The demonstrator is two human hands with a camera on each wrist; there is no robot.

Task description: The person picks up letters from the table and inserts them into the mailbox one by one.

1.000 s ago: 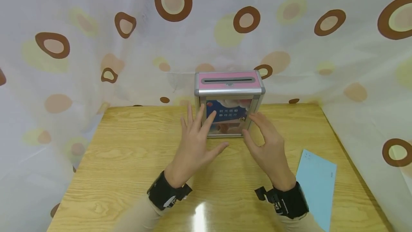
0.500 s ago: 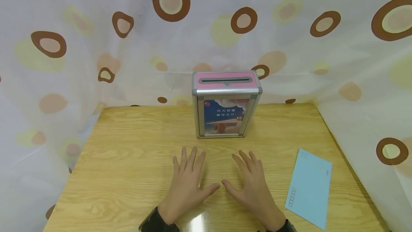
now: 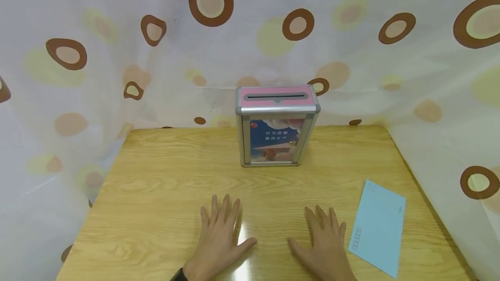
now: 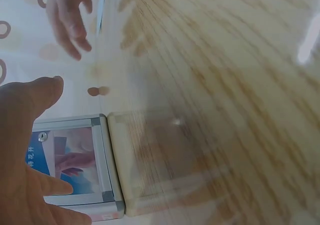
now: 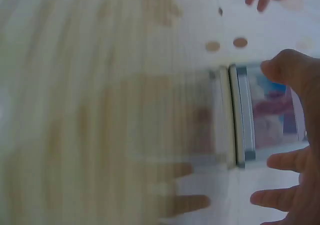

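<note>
My left hand [image 3: 219,237] is at the front of the table, fingers spread and pointing forward, holding nothing. To its right my right hand [image 3: 323,244] has the same spread pose, also holding nothing. Beyond both hands, near the back edge, a letter box [image 3: 273,140] stands upright, with a pink slotted top, silver frame and small lock on its printed front door. In the left wrist view the letter box [image 4: 75,160] appears sideways past my thumb. A light blue envelope [image 3: 379,229] lies flat just right of my right hand.
The wood-grain table [image 3: 164,177] has a glossy surface that reflects the box and hands. A white curtain [image 3: 234,51] with brown and yellow spots hangs behind it and along both sides.
Both hands have drawn back from the letter box toward the front of the table and moved further apart. The letter box and envelope stay in place.
</note>
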